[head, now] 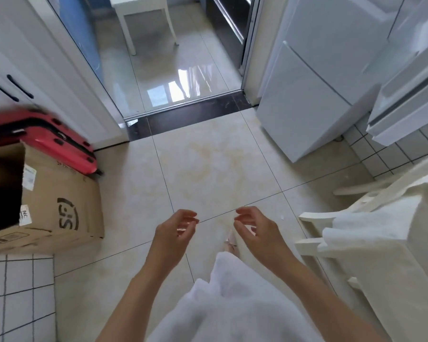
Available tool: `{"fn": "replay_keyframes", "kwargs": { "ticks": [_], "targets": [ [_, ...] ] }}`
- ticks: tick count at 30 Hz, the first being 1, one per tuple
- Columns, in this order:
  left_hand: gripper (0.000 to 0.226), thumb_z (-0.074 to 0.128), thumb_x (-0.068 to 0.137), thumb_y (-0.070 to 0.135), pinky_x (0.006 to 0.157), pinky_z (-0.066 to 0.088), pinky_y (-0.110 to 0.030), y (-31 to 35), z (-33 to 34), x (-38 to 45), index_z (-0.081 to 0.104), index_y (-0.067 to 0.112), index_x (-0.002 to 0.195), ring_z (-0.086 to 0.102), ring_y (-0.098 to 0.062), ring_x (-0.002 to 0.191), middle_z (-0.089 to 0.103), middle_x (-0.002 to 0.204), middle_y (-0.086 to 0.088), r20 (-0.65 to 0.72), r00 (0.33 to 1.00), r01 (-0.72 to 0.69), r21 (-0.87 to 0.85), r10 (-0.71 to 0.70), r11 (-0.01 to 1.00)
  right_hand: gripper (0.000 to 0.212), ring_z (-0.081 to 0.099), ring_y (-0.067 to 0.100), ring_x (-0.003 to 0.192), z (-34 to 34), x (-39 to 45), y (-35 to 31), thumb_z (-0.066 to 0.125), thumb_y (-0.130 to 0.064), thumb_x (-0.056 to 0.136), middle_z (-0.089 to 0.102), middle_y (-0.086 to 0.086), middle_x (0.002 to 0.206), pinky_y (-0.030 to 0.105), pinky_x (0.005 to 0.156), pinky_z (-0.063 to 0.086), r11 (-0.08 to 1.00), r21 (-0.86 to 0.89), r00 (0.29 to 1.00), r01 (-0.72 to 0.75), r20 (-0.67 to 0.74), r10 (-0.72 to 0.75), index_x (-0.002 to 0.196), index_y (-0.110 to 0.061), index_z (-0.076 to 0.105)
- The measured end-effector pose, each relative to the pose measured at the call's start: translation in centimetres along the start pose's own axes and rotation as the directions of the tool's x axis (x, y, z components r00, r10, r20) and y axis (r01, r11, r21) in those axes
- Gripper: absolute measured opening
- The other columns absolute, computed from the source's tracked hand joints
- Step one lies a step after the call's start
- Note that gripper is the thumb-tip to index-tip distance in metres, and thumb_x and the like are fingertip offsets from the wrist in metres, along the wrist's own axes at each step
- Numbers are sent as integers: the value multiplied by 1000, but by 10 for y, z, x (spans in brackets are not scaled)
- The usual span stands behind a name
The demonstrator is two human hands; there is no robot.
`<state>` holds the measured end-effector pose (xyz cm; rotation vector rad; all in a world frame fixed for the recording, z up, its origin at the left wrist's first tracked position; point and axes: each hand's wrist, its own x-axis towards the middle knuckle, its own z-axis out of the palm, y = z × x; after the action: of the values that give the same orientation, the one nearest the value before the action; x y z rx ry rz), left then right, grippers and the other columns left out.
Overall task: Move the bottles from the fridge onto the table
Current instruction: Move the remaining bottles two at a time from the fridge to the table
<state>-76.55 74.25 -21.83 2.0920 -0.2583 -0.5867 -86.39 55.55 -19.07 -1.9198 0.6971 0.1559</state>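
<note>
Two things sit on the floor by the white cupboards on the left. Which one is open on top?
The brown cardboard box, nearer the person: its top gapes open onto a dark inside. The red suitcase behind it, against the cupboard, is zipped closed.

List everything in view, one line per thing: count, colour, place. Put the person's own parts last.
fridge: one, white, upper right beside the doorway, doors closed.
cardboard box: one, brown, open, on the floor at left.
suitcase: one, red, lying behind the box against the cabinet.
cabinet: one, white with black handles, upper left.
stool: one, white, beyond the doorway.
chair: one, cream, lower right, white cloth draped on it.
bottles: none in view.
left hand: one, bare, fingers loosely curled, no grip on anything.
right hand: one, bare, likewise.
</note>
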Motion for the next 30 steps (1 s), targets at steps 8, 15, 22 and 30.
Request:
{"fn": "replay_keyframes", "kwargs": {
  "ticks": [8,15,22,30],
  "targets": [
    [14,61,91,13,71,49,-9,48,-30,139,66,24,99,65,3,84,72,91,15,52,994,-96,56,93,994,24,58,-5,101,-23,115,-40,58,-27,92,65,-15,102,11,80,41,1000,20,997,14,-70,-13,116,-25,56],
    [17,61,91,15,71,52,-14,96,-34,246,63,31,96,66,2,79,70,86,17,34,994,-110,73,108,991,27,59,-1,105,-64,220,-99,56,-27,93,65,-11,106,9,85,41,992,-56,991,110,-64,-114,120,-24,53],
    [24,60,91,12,72,56,-19,132,-46,333,62,36,91,68,-2,75,71,82,15,-3,996,-91,45,91,995,28,58,4,107,-98,316,-146,56,-26,94,64,-9,110,9,84,40,992,-29,987,122,-101,-124,121,-22,52],
    [23,58,92,8,73,57,-24,158,-56,456,64,30,95,69,-6,74,72,80,13,34,996,-88,36,87,995,27,57,-1,108,-114,404,-168,56,-28,93,64,-12,109,12,86,41,998,54,979,34,-203,-22,120,-25,53]
  ]
}}
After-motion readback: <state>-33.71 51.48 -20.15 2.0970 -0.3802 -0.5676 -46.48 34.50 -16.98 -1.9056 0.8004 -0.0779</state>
